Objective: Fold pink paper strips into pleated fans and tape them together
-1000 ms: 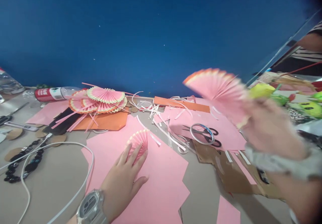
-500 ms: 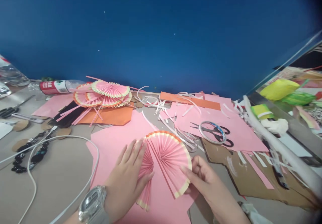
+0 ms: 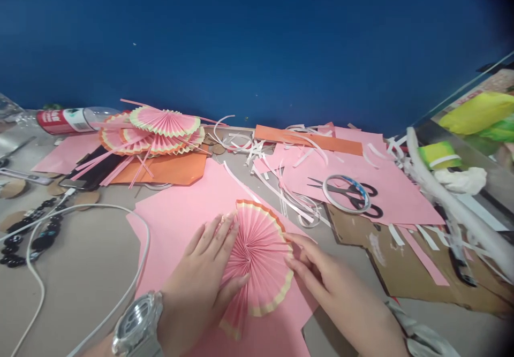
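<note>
Rosettes point(image 3: 165, 122) just past the sheet point(image 3: 172, 207) look done, but the fan point(image 3: 265, 258) on it prob isn't fully joined yet, left hand point(image 3: 203, 271) open flat over it, right hand point(image 3: 331, 279) pinching its rim.

Lying opened on the large pink sheet point(image 3: 172, 207): a pleated pink paper fan point(image 3: 269, 266), rimmed in cream and orange, close beside a second fan point(image 3: 235, 316), partly covered.

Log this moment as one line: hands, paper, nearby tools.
left hand: flat on pleated pink paper | right hand: fingertips at its outer edge | beneath: pink sheet | nearby: tape roll over scissors
</note>
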`<state>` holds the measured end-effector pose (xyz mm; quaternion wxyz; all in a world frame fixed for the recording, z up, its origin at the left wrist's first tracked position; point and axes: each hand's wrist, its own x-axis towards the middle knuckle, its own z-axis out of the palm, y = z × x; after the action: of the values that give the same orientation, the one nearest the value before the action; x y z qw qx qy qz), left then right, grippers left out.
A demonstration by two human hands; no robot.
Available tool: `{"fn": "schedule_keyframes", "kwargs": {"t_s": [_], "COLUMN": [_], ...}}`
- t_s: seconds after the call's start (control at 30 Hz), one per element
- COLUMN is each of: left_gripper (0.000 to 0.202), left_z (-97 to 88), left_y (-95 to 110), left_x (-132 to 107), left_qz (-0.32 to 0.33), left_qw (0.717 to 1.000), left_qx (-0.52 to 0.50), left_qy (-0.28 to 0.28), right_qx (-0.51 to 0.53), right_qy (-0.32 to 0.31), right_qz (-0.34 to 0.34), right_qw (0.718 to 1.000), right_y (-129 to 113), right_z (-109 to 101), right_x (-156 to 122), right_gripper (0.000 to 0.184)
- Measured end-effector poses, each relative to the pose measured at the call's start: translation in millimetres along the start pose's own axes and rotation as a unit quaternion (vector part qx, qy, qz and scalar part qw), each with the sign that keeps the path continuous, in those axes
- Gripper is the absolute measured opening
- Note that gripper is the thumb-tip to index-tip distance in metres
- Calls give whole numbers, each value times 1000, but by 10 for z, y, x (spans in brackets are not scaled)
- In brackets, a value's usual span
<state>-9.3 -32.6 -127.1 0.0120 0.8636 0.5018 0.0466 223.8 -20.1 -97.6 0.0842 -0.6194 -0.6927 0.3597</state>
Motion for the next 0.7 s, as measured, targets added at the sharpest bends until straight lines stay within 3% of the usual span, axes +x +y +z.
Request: {"fn": "schedule_keyframes", "kwargs": {"t_s": [0.2,0.3,0.37,0.5,0.7], "left_gripper": [63,62,62,63,65], "left_z": [-61,-94,-107,-104,-53], "left_y": [-22,-10,-2,-15,-18], "left_x": [-11,-3,1,4,14], "left_qz": [27,46,56,52,3], "left_qw": [999,999,998,998,1000], "left_qx": [-16,-9,-3,7,13], "left_qy": [-18,-29,-33,-41,-28], "right_qx": [-44,-122,-171,-251,-257], "right_qy": [55,137,156,77,34], "right_qz": [-70,-118,-172,-274,-291], "right_qw": [995,976,958,925,921], "right_y": [85,70,50,30,24], "right_z": [-89,-41,32,156,178], "right_x": [12,2,7,32,14], "right_gripper": [22,22,32,46,49]}}
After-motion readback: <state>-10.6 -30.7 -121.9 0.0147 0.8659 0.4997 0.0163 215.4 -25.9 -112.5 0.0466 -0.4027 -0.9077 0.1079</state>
